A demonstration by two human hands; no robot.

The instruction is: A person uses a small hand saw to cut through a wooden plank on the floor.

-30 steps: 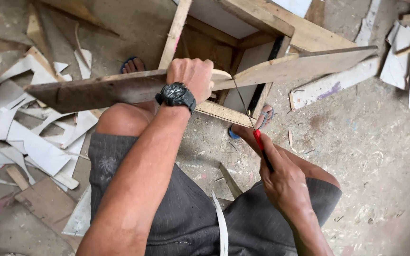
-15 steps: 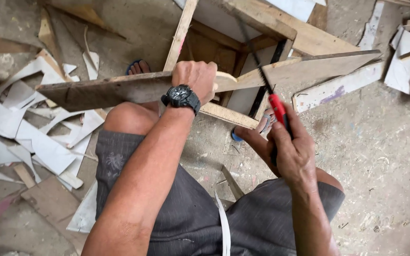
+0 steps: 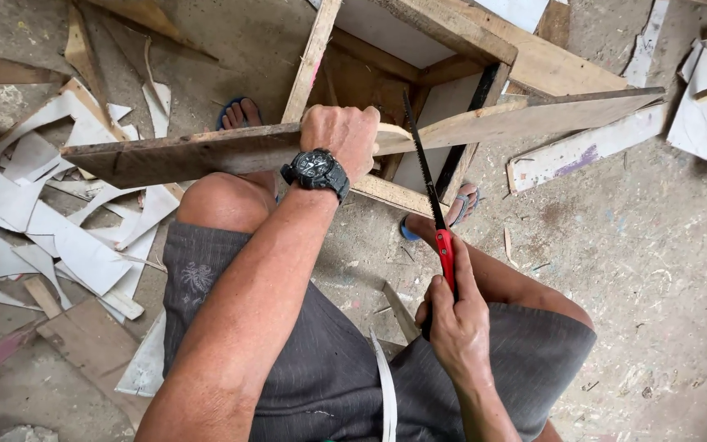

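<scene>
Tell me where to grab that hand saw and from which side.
Grip the hand saw by its red and black handle, coming from the near end, where the right hand wraps it now. The thin toothed blade runs away from the body up to the plank, so only the handle end is safe and in line for pushing. The left hand pins the plank.
</scene>
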